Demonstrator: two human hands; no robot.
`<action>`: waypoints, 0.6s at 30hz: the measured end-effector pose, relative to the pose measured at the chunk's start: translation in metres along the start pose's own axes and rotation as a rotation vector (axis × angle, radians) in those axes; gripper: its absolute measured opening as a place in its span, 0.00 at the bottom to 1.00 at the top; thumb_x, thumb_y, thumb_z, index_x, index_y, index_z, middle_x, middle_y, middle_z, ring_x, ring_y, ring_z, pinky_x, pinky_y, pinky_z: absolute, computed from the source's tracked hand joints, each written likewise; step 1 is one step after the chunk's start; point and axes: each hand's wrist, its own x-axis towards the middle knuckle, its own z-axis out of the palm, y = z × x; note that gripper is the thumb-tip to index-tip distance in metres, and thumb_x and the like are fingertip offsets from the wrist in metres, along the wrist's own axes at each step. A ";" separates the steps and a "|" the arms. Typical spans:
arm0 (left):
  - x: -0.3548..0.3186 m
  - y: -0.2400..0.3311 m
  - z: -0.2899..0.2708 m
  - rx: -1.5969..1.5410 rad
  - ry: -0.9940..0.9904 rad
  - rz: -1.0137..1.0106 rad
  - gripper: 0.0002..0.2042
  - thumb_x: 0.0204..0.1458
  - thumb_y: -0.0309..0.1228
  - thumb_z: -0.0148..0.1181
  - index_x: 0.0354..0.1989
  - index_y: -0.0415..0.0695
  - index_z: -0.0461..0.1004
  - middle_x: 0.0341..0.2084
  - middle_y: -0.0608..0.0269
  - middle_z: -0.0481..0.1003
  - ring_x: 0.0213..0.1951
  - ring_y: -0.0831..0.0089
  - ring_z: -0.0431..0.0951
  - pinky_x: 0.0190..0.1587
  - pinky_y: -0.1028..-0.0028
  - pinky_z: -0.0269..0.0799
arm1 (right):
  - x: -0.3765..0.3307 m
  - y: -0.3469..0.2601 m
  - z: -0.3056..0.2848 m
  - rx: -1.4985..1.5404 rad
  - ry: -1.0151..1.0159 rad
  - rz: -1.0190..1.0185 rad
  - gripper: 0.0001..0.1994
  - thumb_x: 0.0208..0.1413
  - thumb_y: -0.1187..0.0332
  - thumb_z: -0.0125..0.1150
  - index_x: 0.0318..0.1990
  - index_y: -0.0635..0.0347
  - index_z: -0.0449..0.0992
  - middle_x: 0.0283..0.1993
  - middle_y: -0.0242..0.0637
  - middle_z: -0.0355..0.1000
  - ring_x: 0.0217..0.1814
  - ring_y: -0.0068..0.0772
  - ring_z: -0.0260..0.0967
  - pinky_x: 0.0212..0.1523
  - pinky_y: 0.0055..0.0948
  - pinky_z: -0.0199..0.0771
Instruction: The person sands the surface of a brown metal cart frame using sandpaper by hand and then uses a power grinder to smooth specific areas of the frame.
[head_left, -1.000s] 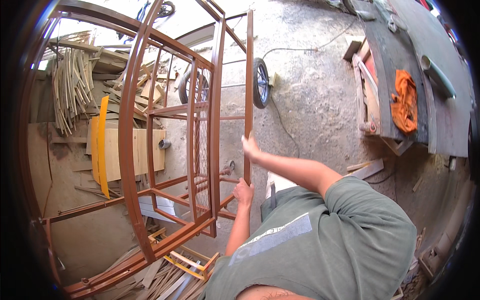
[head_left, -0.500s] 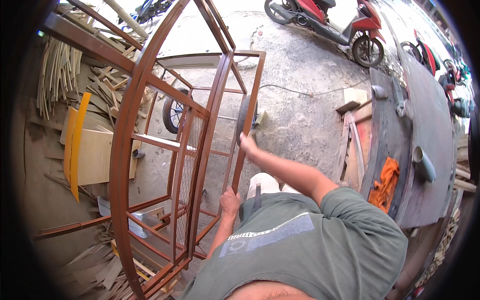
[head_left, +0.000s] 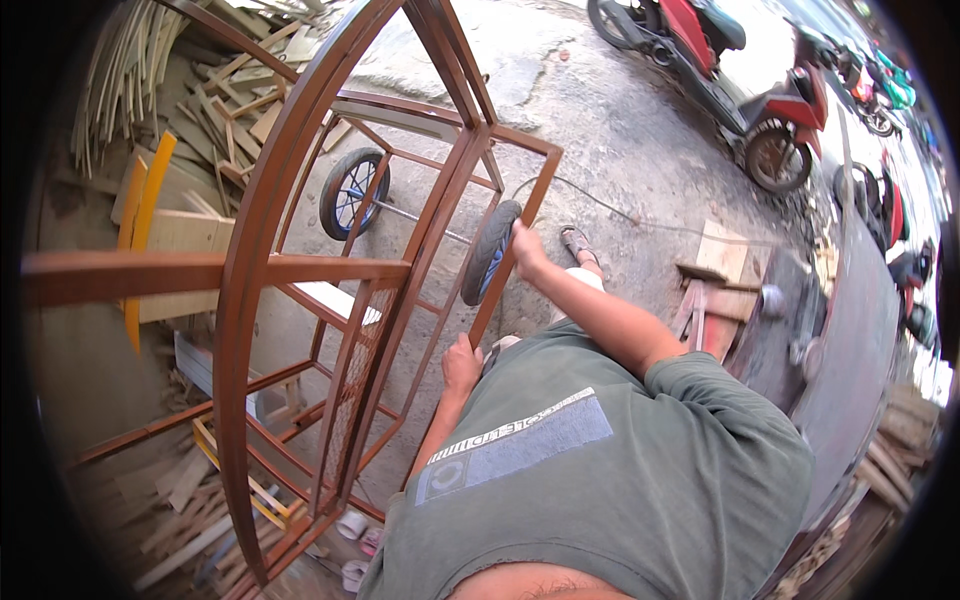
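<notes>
Both my hands grip the same side bar of a tall cart frame (head_left: 230, 400) made of brown metal tubes. My left hand (head_left: 462, 366) is closed around the bar's lower part, close to my shirt. Higher up the bar, my right hand (head_left: 527, 250) is closed beside a black-tyred wheel (head_left: 482, 252) with blue on its spokes. A metal axle (head_left: 425, 223) runs from this wheel toward a second spoked wheel (head_left: 325, 200) on the frame's far side. Wire mesh (head_left: 352, 420) fills a narrow panel of the frame. The fingertips of both hands are partly hidden.
My sandalled foot (head_left: 578, 243) is on the rough concrete right of the frame. A cable (head_left: 635, 220) crosses the ground. Wood scraps (head_left: 215, 130) lie in piles at left. A red motor scooter (head_left: 735, 110) stands at back right, near a grey sheet-topped bench (head_left: 865, 330).
My view has turned, so the scooter and bench sit farther right and lower. My sandalled foot has come into view. Both hands keep hold of the frame's bar.
</notes>
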 end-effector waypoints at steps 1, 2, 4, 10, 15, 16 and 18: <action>0.016 0.016 0.000 -0.031 0.014 -0.013 0.14 0.49 0.31 0.66 0.36 0.36 0.68 0.28 0.40 0.78 0.34 0.39 0.80 0.39 0.48 0.75 | 0.025 -0.032 -0.009 0.040 -0.006 0.012 0.27 0.69 0.55 0.47 0.60 0.75 0.65 0.56 0.52 0.70 0.55 0.41 0.67 0.56 0.45 0.69; 0.033 0.033 0.000 -0.053 0.034 -0.026 0.14 0.49 0.30 0.66 0.36 0.37 0.68 0.29 0.40 0.78 0.34 0.39 0.79 0.39 0.48 0.75 | 0.051 -0.068 -0.019 0.027 -0.039 0.049 0.25 0.69 0.54 0.48 0.57 0.73 0.69 0.52 0.49 0.72 0.54 0.38 0.67 0.54 0.44 0.70; 0.065 0.070 0.000 -0.081 0.057 -0.071 0.14 0.49 0.31 0.66 0.38 0.37 0.69 0.32 0.40 0.78 0.37 0.40 0.79 0.40 0.49 0.75 | 0.091 -0.137 -0.038 -0.079 -0.059 -0.051 0.25 0.68 0.51 0.49 0.52 0.70 0.73 0.51 0.45 0.73 0.51 0.34 0.69 0.55 0.39 0.68; 0.159 0.175 -0.014 -0.148 0.148 -0.130 0.23 0.48 0.33 0.68 0.52 0.38 0.70 0.44 0.43 0.77 0.47 0.46 0.78 0.48 0.53 0.74 | 0.150 -0.285 -0.082 -0.856 -0.370 -0.454 0.27 0.67 0.53 0.50 0.62 0.69 0.68 0.55 0.53 0.73 0.57 0.42 0.69 0.61 0.38 0.64; 0.197 0.208 -0.022 -0.096 0.031 -0.236 0.28 0.47 0.35 0.70 0.55 0.37 0.69 0.47 0.44 0.76 0.51 0.48 0.76 0.52 0.55 0.72 | 0.157 -0.329 -0.088 -0.919 -0.840 -0.241 0.27 0.67 0.53 0.51 0.63 0.68 0.68 0.57 0.47 0.72 0.59 0.36 0.67 0.62 0.34 0.64; 0.200 0.211 -0.021 -0.087 0.020 -0.261 0.28 0.47 0.35 0.70 0.55 0.36 0.68 0.47 0.44 0.76 0.51 0.47 0.75 0.52 0.55 0.71 | 0.156 -0.333 -0.084 -0.858 -0.897 -0.300 0.27 0.67 0.53 0.52 0.64 0.67 0.68 0.57 0.44 0.72 0.59 0.34 0.66 0.61 0.32 0.64; 0.203 0.214 -0.019 -0.063 0.018 -0.264 0.28 0.47 0.35 0.70 0.55 0.36 0.68 0.47 0.44 0.76 0.51 0.47 0.75 0.52 0.55 0.71 | 0.154 -0.333 -0.066 -0.799 -0.874 -0.073 0.29 0.65 0.50 0.54 0.61 0.68 0.70 0.55 0.44 0.73 0.56 0.33 0.67 0.57 0.32 0.66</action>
